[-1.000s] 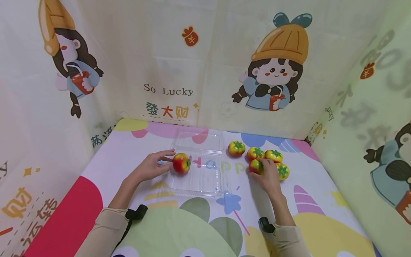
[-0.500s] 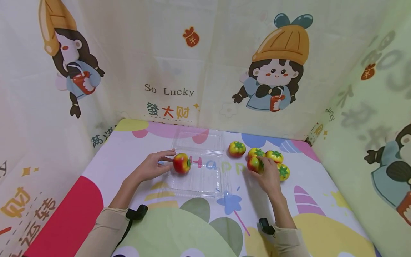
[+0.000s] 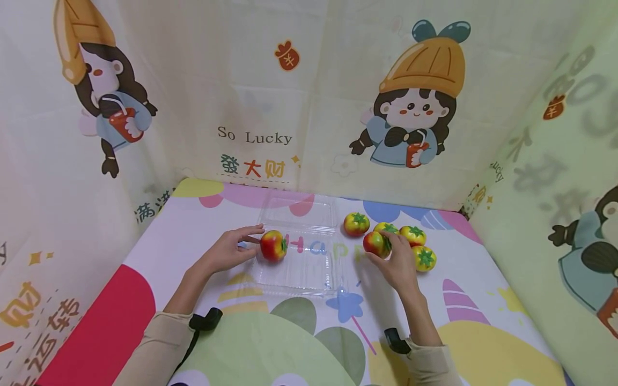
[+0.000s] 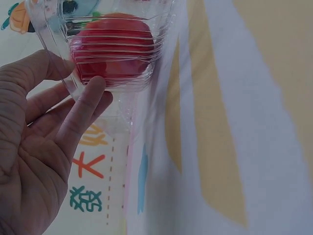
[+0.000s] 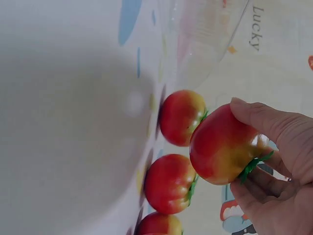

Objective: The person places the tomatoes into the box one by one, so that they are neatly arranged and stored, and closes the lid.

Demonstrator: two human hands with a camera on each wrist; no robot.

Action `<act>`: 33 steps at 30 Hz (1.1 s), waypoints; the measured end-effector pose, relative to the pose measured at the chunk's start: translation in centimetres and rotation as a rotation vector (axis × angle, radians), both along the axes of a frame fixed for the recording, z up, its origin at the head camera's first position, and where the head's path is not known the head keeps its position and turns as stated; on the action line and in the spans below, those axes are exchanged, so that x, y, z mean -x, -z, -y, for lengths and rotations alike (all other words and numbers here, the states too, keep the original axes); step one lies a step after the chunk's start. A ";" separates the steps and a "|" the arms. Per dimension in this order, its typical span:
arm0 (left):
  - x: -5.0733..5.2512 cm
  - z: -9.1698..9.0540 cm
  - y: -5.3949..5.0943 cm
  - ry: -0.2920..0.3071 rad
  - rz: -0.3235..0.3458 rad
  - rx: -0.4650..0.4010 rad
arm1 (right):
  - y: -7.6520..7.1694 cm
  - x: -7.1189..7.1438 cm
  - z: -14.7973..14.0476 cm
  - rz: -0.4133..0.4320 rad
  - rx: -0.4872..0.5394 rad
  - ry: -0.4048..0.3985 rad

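the right hand (image 3: 398,262) pinches a glossy red-and-yellow tomato (image 3: 376,244) between thumb and fingertips, held just above the table, its green calyx turned in toward the palm. four more tomatoes (image 3: 425,258) sit calyx up on the table's right side: one near the far left of that hand, the others close behind and beside it (the one right behind the hand is partly covered).

the left hand (image 3: 232,249) is loosely spread, thumb and fingers apart, fingertips touching the left edge of a clear plastic clamshell container (image 3: 299,279). inside the base, at that left edge, lies a single tomato (image 3: 273,245), its calyx facing right; the ribbed clear wall shows it from the left wrist. the lid (image 3: 299,213) lies open on the far side.

a cartoon-print tablecloth (image 3: 314,370) spreads beneath everything, and a cream curtain (image 3: 318,91), printed "so lucky", hangs behind. both sleeves (image 3: 156,343) are beige.
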State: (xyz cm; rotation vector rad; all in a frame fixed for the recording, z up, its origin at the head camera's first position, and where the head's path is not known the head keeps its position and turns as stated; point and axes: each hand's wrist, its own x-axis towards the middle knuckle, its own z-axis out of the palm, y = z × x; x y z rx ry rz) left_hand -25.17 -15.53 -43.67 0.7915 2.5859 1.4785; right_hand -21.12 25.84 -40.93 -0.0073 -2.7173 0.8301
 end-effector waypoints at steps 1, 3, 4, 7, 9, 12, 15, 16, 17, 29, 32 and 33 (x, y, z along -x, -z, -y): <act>0.0 0.0 0.0 -0.001 0.000 0.001 | -0.1 0.0 0.1 -0.001 0.002 -0.001; 0.0 0.0 -0.1 -0.002 0.002 0.000 | -0.2 -0.1 0.4 -0.001 0.007 -0.005; 0.0 0.0 -0.1 -0.002 0.002 0.000 | -0.2 -0.1 0.5 0.000 0.012 -0.009; 0.0 -0.1 -0.1 -0.004 0.003 -0.005 | -0.4 -0.2 0.9 -0.006 0.026 -0.024; 0.0 -0.1 0.0 -0.004 0.003 -0.007 | -0.5 -0.3 1.1 -0.016 0.032 -0.036; 0.0 0.0 0.0 -0.004 0.007 -0.008 | -0.7 -0.4 1.5 -0.024 0.036 -0.047; -0.1 0.0 0.0 -0.003 0.012 -0.004 | -0.9 -0.5 1.9 -0.022 0.045 -0.054; -0.1 0.0 0.0 -0.004 0.014 -0.004 | -0.9 -0.5 2.0 -0.019 0.047 -0.054; 0.0 0.0 0.0 -0.003 0.012 -0.002 | -1.0 -0.6 2.2 -0.016 0.050 -0.054; 0.0 0.0 0.0 0.001 0.000 -0.008 | -1.1 -0.8 4.0 -0.031 0.084 -0.088; 0.0 0.0 0.0 -0.001 -0.003 -0.007 | -1.3 -0.8 4.5 -0.031 0.097 -0.107; 0.0 0.0 0.0 -0.001 -0.003 -0.008 | -1.4 -0.8 4.7 -0.036 0.095 -0.115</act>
